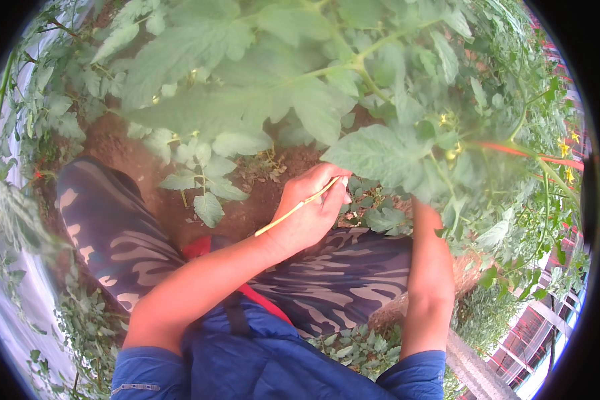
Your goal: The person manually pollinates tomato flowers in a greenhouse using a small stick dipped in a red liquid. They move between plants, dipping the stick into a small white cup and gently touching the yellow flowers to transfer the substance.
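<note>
Below the tomato leaves (380, 152), my left hand (307, 210) holds a thin, yellowish stick-like piece (285, 217) between thumb and fingers. It runs from the fingertips back over the wrist. What exactly it is, I cannot tell. Something small and whitish shows at the fingertips. My right forearm reaches up into the foliage at the right, and leaves cover the right hand. Small yellow tomato flowers (442, 120) hang near that side.
Brown soil (260, 200) with dry plant litter lies between my legs, which are in camouflage trousers (330, 275). A red-orange string (510, 147) crosses the plants at the right. A concrete-like beam (472, 365) runs at lower right. Whitish sheeting (30, 300) lies at the left.
</note>
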### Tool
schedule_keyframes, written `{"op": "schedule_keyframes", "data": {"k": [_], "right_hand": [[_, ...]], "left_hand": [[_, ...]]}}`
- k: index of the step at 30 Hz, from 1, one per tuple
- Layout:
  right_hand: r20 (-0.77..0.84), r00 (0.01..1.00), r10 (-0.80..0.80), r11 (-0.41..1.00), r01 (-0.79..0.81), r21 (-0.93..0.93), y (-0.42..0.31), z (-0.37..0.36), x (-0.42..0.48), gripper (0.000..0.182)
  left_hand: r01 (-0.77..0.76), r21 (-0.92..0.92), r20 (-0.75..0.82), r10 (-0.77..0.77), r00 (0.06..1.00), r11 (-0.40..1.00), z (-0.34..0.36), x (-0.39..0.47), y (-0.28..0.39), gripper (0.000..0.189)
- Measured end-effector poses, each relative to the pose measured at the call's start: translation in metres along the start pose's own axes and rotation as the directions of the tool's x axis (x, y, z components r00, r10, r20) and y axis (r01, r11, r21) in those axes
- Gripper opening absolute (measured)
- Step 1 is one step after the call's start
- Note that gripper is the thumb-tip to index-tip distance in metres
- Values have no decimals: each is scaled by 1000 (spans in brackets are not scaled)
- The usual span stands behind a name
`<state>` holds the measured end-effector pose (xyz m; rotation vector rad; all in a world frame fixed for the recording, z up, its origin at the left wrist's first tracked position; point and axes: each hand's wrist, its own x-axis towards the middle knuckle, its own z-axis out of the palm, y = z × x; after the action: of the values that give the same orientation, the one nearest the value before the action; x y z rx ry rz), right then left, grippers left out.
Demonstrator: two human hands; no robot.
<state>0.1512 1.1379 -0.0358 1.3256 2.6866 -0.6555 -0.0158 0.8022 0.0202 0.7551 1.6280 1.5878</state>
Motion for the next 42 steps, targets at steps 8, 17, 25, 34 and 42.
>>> {"op": "schedule_keyframes", "data": {"k": [8,17,25,34,42], "right_hand": [[210,971,117,921,-27,-389,-11,11,-9,58],[315,933,-174,916,271,-297,-161,-24,-81,43],[273,903,-333,924,370,-99,-259,-27,-141,40],[208,908,-363,912,392,-120,-293,-29,-196,35],[69,879,-472,879,475,-31,-258,-29,-201,36]], "left_hand": [[-488,-12,-106,484,869,873,-100,-130,49,34],[-349,617,-238,590,772,705,-193,-313,54,38],[690,542,-840,283,463,480,-274,-409,-109,43],[845,347,-936,200,289,407,-345,-400,-240,101],[893,96,-995,72,71,439,-329,-372,-241,105]]}}
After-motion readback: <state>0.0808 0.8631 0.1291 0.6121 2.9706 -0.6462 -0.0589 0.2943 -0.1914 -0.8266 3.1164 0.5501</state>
